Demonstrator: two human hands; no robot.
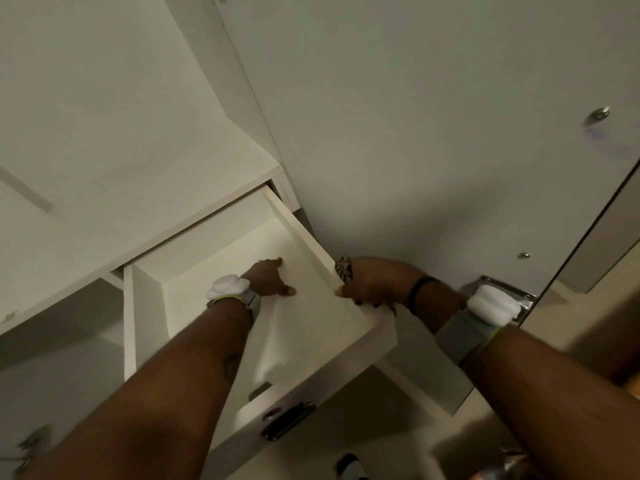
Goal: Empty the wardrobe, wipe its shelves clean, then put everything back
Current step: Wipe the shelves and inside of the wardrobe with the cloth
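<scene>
right hand [370, 284] gripping drawer [298, 230] side, left hand [268, 278] inside

One wide-angle view, worn on the person's head, looks forward and steeply down at close range onto the open drawer [225, 268] of the wardrobe [104, 116]. Both forearms [180, 375] enter from the bottom edge, and the wardrobe's edges run slanted.

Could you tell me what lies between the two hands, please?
Head view: bare floor of the white wooden drawer, then its side wall, which the right hand grips.
</scene>
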